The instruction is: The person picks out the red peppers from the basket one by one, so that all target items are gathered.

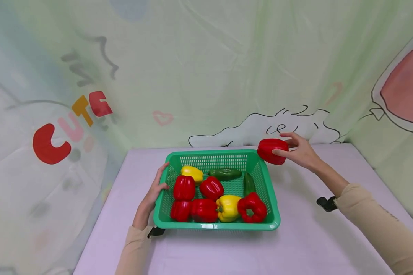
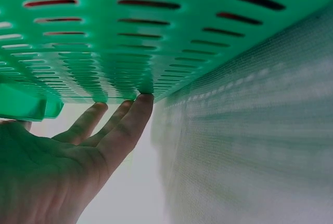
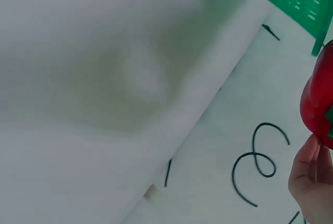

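A green plastic basket [image 1: 216, 226] with slotted walls stands before me in the head view. My left hand [image 1: 155, 191] holds its left rim, thumb over the edge; in the left wrist view the fingers [image 2: 127, 125] reach along the outer wall. My right hand [image 1: 301, 152] grips a red bell pepper [image 1: 272, 151] between thumb and fingers, beside the basket's back right corner. The right wrist view shows this pepper's green stem end, partly cut off by the frame. Inside the basket lie several red bell peppers [image 1: 204, 210], two yellow bell peppers [image 1: 228, 208] and two long dark green vegetables [image 1: 225, 174].
The basket is on a table with a pale lilac cover [image 1: 323, 236]. A printed cloth curtain [image 1: 206, 76] hangs close behind the table and along both sides. Black straps [image 1: 327, 204] show at both wrists.
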Motion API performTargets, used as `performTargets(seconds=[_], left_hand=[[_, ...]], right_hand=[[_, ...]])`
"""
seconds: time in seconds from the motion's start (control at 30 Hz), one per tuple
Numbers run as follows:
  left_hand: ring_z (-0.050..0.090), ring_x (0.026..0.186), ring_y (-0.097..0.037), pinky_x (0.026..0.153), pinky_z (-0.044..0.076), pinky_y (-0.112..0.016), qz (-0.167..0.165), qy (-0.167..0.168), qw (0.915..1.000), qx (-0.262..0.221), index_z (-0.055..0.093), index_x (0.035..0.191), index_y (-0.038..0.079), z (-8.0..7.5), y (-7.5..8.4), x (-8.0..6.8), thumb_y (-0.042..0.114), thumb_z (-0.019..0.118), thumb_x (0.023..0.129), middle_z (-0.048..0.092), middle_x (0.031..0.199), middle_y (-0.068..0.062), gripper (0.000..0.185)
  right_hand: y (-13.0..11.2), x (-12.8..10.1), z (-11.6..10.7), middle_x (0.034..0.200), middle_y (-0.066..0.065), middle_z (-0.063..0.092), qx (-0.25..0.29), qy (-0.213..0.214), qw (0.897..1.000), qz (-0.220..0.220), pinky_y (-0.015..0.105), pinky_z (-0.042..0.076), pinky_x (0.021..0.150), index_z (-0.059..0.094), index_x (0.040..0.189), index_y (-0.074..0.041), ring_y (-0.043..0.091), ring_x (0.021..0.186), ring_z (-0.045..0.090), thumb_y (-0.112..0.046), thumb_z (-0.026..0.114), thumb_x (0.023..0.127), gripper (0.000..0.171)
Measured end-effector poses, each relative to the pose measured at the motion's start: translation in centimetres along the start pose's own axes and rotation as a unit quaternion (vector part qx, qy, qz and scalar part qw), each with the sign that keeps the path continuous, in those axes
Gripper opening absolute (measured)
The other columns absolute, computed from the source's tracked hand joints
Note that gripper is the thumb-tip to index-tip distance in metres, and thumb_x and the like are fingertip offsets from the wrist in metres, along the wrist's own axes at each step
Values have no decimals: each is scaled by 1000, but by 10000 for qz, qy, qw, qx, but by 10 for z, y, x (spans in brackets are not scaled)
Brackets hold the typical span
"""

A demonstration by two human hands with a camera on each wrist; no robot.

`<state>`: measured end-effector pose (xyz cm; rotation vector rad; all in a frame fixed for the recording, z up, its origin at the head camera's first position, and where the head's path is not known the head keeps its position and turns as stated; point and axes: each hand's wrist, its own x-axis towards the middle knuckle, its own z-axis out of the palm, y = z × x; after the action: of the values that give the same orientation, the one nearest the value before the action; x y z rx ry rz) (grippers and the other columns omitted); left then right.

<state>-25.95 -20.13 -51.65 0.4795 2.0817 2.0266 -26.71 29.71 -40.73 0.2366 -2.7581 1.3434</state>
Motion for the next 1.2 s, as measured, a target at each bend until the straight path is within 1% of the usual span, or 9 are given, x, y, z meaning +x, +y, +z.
performTargets(seconds=[0.17,0.23,0.27,0.43,0.53,0.7,0.9,1.03,1.2], left_hand=[[28,134,-46,94,42,-53,-19,-16,10000,-18,17,157,23,0,1,0,5,43,78,15,159,-18,86],[28,134,-46,94,42,-53,-1,-18,10000,1,17,157,23,-1,0,0,5,43,78,15,159,-17,86],[27,134,-46,94,42,-54,8,-23,10000,13,17,157,22,-1,0,0,4,43,78,15,159,-17,85],[28,134,-46,94,42,-57,9,24,10000,30,17,157,23,-2,0,0,4,42,78,15,159,-16,85],[28,134,-46,94,42,-57,-27,5,10000,4,17,157,23,-2,-1,-1,4,42,78,15,159,-16,85],[27,134,-46,95,41,-57,-23,-17,10000,-4,17,157,23,-1,0,-1,5,42,78,15,159,-16,85],[27,135,-46,95,42,-56,16,-44,10000,-29,16,157,22,-1,0,0,4,42,78,15,159,-17,85],[27,135,-46,95,41,-56,25,-60,10000,-30,16,157,22,-1,-1,0,3,42,79,14,159,-17,85],[28,135,-46,95,41,-58,44,-46,10000,-37,16,157,22,-1,0,0,3,41,78,15,159,-17,85]], right_hand=[[12,1,-4,131,28,51,-238,131,9993,251,37,53,75,41,142,1,46,117,48,-34,72,87,73],[16,1,-5,132,29,48,-344,176,9988,298,43,53,76,41,140,2,48,118,45,-33,72,86,71],[18,1,-5,132,29,48,-396,193,9986,291,45,53,76,42,139,3,49,118,45,-31,72,86,70],[24,3,-4,129,30,45,-612,205,9977,214,45,54,74,42,136,5,48,113,45,-24,75,84,68],[29,4,-2,129,31,43,-686,157,9971,293,48,54,76,40,137,6,48,113,44,-22,76,83,71],[36,5,-2,131,34,40,-790,159,9957,464,56,53,80,33,142,7,52,116,41,-22,77,83,79],[45,8,-5,131,36,40,-942,160,9941,521,59,51,81,29,141,9,54,117,40,-23,76,83,81],[49,12,-7,130,37,41,-1125,55,9919,584,60,51,82,29,138,11,54,117,40,-23,76,83,80],[53,15,-6,127,36,42,-1560,-186,9858,600,59,51,80,32,134,12,54,115,41,-21,78,79,80]])
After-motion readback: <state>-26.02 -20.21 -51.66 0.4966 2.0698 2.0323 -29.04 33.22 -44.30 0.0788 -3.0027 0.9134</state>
